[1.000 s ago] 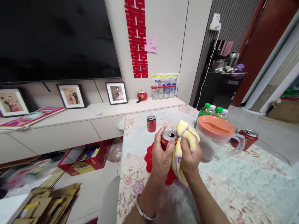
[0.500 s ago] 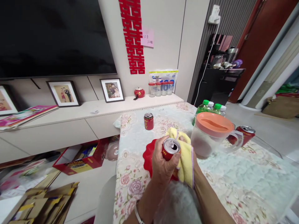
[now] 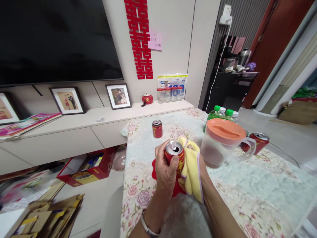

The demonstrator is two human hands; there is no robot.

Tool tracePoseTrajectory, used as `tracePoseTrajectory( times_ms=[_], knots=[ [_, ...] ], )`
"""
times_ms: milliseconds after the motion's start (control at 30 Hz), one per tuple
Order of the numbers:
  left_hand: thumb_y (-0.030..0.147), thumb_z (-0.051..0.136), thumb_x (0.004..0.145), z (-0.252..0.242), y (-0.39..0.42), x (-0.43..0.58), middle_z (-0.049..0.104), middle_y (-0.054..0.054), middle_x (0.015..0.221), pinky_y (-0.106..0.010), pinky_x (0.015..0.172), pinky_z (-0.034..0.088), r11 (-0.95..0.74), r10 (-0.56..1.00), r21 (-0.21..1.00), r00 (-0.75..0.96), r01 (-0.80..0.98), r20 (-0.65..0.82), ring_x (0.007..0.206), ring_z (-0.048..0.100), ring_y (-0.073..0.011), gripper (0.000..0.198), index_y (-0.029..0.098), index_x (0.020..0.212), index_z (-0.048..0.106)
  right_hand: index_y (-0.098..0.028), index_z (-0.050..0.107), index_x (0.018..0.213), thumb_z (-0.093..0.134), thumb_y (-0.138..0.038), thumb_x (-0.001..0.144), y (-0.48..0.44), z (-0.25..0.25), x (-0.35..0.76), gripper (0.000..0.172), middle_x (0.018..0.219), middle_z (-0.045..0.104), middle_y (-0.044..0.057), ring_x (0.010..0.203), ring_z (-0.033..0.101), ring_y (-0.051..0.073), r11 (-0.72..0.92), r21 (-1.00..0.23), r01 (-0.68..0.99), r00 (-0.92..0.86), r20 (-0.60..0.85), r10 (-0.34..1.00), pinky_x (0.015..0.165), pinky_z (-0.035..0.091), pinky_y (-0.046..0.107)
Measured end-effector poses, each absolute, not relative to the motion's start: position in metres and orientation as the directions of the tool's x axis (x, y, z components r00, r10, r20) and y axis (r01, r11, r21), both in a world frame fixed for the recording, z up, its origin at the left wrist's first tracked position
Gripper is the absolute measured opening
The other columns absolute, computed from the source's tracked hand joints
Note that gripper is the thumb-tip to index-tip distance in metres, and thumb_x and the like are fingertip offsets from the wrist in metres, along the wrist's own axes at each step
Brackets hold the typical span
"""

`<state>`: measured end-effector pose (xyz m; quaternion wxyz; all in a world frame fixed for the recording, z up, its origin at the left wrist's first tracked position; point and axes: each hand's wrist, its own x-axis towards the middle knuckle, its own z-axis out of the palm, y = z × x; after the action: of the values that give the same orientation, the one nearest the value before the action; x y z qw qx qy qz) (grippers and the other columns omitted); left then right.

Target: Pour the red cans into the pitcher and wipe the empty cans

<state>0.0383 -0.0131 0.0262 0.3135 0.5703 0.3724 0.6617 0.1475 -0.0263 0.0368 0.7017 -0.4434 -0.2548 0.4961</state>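
Observation:
My left hand is wrapped round an opened red drink can, thumb across its front, top facing up. In my right hand is a yellow cloth with a purple edge, bunched against the can's right side; the cloth covers most of those fingers. Beneath the can, a red scalloped dish shows in part on the flowered tablecloth. A second red can stands upright farther back on the table.
To the right stands a clear pitcher with an orange lid. Behind it are several green- and white-capped bottles and another red can. A low cabinet bears photo frames and jars.
The held can has moved a little left and tilted, so more of its side shows. The cloth and both hands have shifted slightly left with it.

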Motion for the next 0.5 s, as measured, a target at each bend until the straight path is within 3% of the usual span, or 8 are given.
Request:
tracePoseTrajectory(
  times_ms=[100,200,267,367,500],
  knots=[
    [0.072,0.057,0.095,0.025,-0.018,0.043,0.062,-0.013,0.144,-0.045,0.117,0.047,-0.450,0.888,0.893,-0.107,-0.004,0.447,0.137,0.059,-0.0323,0.069,0.023,0.143,0.059,-0.023,0.069,0.094,0.072,-0.065,0.083,-0.028,0.034,0.146,0.044,0.055,0.065,-0.003,0.044,0.056,0.019,0.107,-0.887,-0.449,0.401,-0.093,0.911,0.048,0.049,0.034],
    [0.072,0.053,0.096,0.025,-0.024,0.047,0.050,-0.016,0.162,-0.047,0.120,0.045,-0.370,0.928,0.927,-0.062,-0.059,0.367,0.148,0.052,-0.0334,0.077,0.023,0.155,0.044,-0.021,0.071,0.107,0.072,-0.063,0.086,-0.029,0.031,0.145,0.048,0.074,0.076,0.001,0.063,0.069,0.021,0.173,-0.911,-0.375,0.474,-0.028,0.880,0.062,0.057,0.035],
    [0.072,0.059,0.093,0.025,-0.026,0.048,0.050,-0.017,0.163,-0.047,0.118,0.048,-0.356,0.934,0.932,-0.027,-0.066,0.355,0.149,0.051,-0.0342,0.082,0.022,0.156,0.040,-0.020,0.072,0.114,0.071,-0.061,0.088,-0.029,0.029,0.145,0.049,0.094,0.081,0.005,0.084,0.075,0.025,0.225,-0.926,-0.303,0.509,0.043,0.860,0.077,0.060,0.037],
    [0.068,0.066,0.090,0.025,-0.026,0.046,0.058,-0.017,0.156,-0.047,0.116,0.050,-0.359,0.933,0.932,0.001,-0.053,0.360,0.145,0.056,-0.0345,0.081,0.022,0.153,0.044,-0.021,0.074,0.122,0.069,-0.059,0.090,-0.031,0.025,0.146,0.050,0.123,0.078,0.010,0.115,0.071,0.029,0.304,-0.936,-0.176,0.538,0.167,0.826,0.099,0.056,0.042],
    [0.063,0.067,0.089,0.023,-0.022,0.043,0.063,-0.016,0.150,-0.048,0.119,0.047,-0.365,0.931,0.930,0.018,-0.040,0.366,0.140,0.060,-0.0328,0.077,0.022,0.151,0.045,-0.023,0.075,0.125,0.067,-0.058,0.092,-0.036,0.023,0.150,0.049,0.129,0.076,0.010,0.120,0.068,0.031,0.375,-0.927,-0.013,0.564,0.303,0.768,0.107,0.050,0.048]
  ],
)
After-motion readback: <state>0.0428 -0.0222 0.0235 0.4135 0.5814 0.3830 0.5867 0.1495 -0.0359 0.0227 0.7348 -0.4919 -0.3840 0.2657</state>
